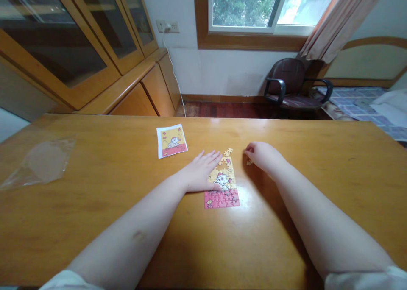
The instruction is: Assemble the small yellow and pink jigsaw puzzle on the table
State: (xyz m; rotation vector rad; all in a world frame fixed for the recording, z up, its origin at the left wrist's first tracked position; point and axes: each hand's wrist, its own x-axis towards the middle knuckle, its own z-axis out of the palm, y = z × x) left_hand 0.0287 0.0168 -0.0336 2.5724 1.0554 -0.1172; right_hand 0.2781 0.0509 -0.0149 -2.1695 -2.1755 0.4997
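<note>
A jigsaw puzzle (222,196) with a pink lower part, a yellow upper part and a white animal lies on the table. My left hand (202,171) rests flat over its left side, fingers stretched out, hiding that part. Gaps show in the puzzle's upper area. Just beyond its top edge lie a few loose puzzle pieces (228,151). To the right of the puzzle, my right hand (260,154) is closed, fingertips pressed together near the tabletop; whatever is between them is hidden. Another loose piece (249,163) lies beneath that hand, partly covered.
A picture card (172,140) with the same animal lies left of the puzzle. At the far left is a clear plastic bag (44,160). The wooden table's (111,154) far edge faces a cabinet (127,86) and an armchair (288,82).
</note>
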